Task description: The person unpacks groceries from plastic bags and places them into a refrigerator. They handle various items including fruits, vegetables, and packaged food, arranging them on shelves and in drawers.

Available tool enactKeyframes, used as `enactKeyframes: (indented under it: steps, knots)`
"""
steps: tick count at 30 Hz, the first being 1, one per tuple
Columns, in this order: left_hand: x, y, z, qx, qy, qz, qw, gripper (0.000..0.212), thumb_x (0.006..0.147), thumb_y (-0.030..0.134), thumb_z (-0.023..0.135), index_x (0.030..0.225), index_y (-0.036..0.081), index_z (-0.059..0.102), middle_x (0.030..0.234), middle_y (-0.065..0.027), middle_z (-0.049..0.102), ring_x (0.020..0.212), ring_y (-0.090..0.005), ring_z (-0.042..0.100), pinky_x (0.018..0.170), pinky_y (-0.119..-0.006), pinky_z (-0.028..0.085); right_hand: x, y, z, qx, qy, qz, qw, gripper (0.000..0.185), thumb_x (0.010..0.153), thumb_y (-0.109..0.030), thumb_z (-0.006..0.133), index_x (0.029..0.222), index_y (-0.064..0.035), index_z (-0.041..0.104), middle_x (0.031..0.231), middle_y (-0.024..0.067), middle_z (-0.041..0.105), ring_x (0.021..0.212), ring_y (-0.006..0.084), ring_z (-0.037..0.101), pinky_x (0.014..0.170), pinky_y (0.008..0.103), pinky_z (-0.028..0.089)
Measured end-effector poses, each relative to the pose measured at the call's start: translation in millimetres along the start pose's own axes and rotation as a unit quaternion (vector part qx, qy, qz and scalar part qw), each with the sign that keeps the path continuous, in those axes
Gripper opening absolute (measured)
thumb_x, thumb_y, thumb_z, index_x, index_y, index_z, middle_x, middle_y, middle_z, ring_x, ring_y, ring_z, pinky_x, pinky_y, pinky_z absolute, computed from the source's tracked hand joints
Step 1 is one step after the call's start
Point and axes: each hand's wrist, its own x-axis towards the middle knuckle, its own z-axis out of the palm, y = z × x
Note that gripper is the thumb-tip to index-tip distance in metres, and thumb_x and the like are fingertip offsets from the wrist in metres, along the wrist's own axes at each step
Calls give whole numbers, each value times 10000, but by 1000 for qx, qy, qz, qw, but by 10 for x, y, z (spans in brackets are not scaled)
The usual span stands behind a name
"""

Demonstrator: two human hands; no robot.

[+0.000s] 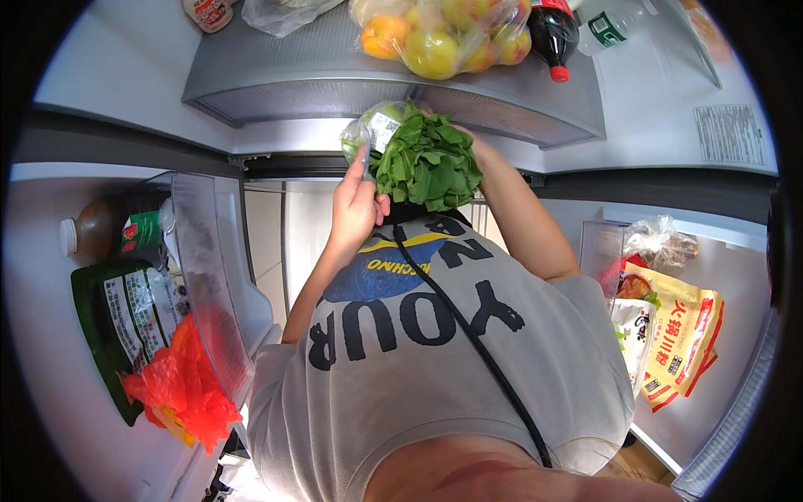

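Observation:
A bunch of leafy greens [430, 163] is held up before my chest, just below the front of the refrigerator drawers. Against its left side is a clear plastic bag [354, 135] with green produce inside and a white printed label [381, 130]. My left hand [359, 197] grips the bag's lower edge, index finger stretched up along the plastic. From the right, my right hand [469, 139] reaches behind the greens and holds them; leaves cover most of its fingers.
Above the drawers [282, 63] lie bagged fruit [433, 47], a cola bottle [553, 37] and a clear bottle [611, 31]. Open doors flank me: the left holds a brown bottle [100, 226], green pouch [113, 326] and red plastic bag [185, 383]; the right holds yellow food packets [684, 332].

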Motion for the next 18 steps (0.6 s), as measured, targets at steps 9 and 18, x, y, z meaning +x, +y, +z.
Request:
enactKeyframes:
  steps: [9,18]
  knots:
    - [59,44,4,-35,-28,54,998,647,820,6,275,1437,71,92,574,-97,531,429,-122,434,437,-222,388,-720,-267,32,-249,32,-116,961,930,812,-625,485,1390,39,186,1403,215,275,1298,258,296,1043,342,284]
    - [162,12,14,31,-50,72,996,645,833,22,296,1438,76,78,559,-56,511,419,-103,433,411,-215,381,-321,-15,-83,-577,87,-192,789,898,678,-376,744,1349,33,309,1263,234,479,1174,286,476,973,325,363]
